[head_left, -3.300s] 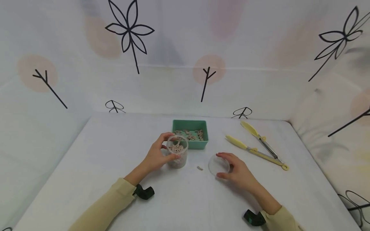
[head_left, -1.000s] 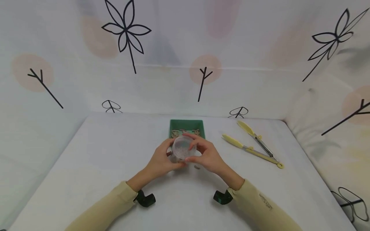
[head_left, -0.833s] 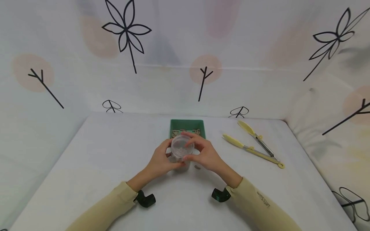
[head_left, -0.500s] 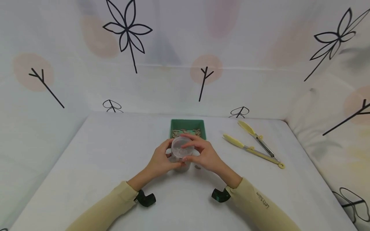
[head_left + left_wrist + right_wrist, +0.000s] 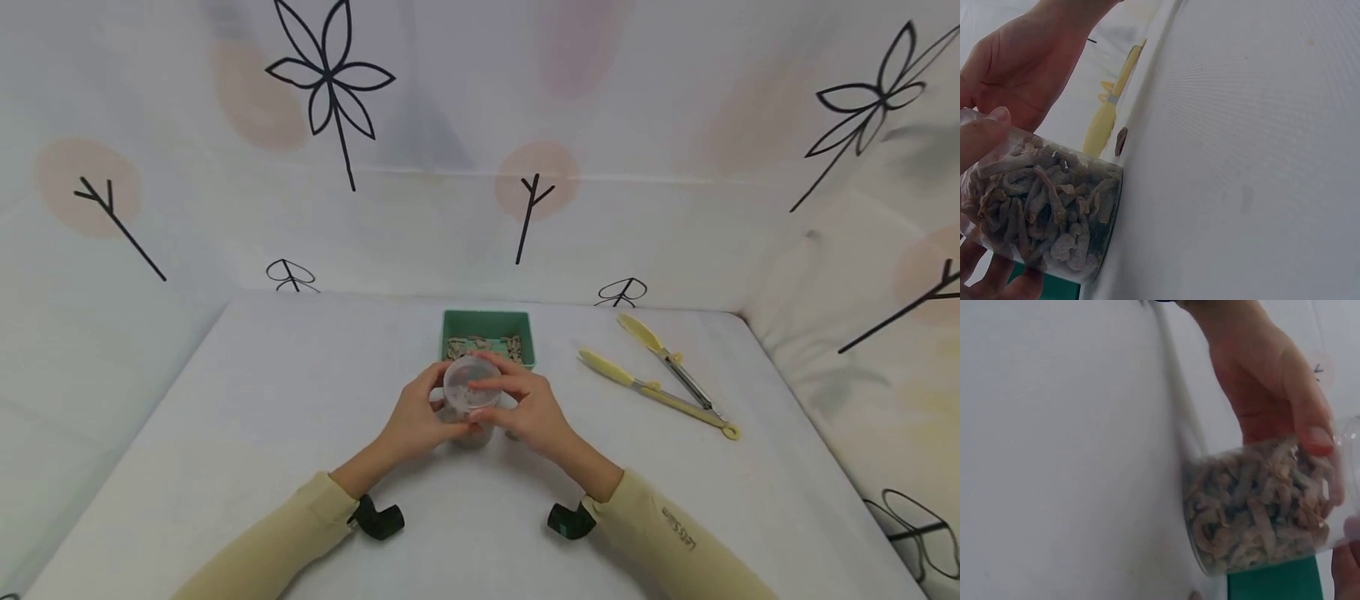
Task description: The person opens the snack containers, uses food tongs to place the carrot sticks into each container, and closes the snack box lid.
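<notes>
My left hand (image 5: 412, 423) grips a clear cylindrical jar (image 5: 1041, 206), thumb on the near side and fingers round the far side. Wrinkled, brownish-grey dried strips fill much of the jar, which stands upright on the white table. Over its mouth sits a round clear lid (image 5: 467, 379). My right hand (image 5: 534, 408) holds this lid by its edge, thumb in front, other fingers curved over the top and far side. In the right wrist view the left thumb presses the jar wall, and only parts of the right fingers show at the frame's edge.
Behind the jar stands a green tray (image 5: 487, 320) holding several similar strips. One loose strip (image 5: 1121, 141) lies on the table right of the jar. Yellow-tipped tongs (image 5: 667, 396) lie spread at the right. A patterned cloth (image 5: 442, 225) hangs behind the table.
The right hand has brought the lid from the table, right of the jar, onto the jar's mouth. Lately its fingers have shifted slightly on the lid. The left hand keeps holding the jar.
</notes>
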Motion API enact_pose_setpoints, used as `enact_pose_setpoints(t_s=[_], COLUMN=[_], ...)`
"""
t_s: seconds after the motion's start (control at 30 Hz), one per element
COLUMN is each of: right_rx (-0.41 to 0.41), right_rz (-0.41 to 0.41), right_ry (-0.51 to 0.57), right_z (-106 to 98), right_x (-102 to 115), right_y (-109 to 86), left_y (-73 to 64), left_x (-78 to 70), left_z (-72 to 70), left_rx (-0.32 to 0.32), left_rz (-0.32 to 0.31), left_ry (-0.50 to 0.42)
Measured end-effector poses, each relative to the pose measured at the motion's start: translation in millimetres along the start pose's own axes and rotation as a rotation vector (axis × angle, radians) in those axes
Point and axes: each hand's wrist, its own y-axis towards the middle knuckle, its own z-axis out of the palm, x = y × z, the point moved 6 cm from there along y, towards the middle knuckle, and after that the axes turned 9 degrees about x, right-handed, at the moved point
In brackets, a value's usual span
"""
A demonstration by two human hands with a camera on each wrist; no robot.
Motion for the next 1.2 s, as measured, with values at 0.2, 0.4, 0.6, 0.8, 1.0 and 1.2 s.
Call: enact_pose_setpoints(t_s=[0.2, 0.4, 0.6, 0.8, 1.0, 1.2], right_rx=[-0.084, 0.064, 0.273, 0.411, 0.457, 0.396], right_rz=[0.01, 0.063, 0.064, -0.045, -0.106, -0.143], right_ry=[-0.074, -0.265, -0.374, -0.24, -0.128, -0.096], right_z=[3, -2, -1, -9, -6, -2], right_x=[-10, 3, 15, 15, 1, -5], right_y=[-6.6, 7.2, 26.4, 28.0, 23.9, 23.7], left_y=[-0.9, -1.8, -3.7, -1.9, -3.2, -4.9], left_x=[1.1, 0.6, 0.9, 1.9, 3.5, 2.5], left_z=[1.4, 0.0, -1.1, 2.9, 5.5, 1.5], left_rx=[-0.017, -0.005, 0.009, 0.029, 0.039, 0.013], left_rz=[0.0, 0.004, 0.0, -0.02, -0.065, -0.06], left_ry=[0.007, -0.003, -0.017, -0.025, -0.029, -0.025])
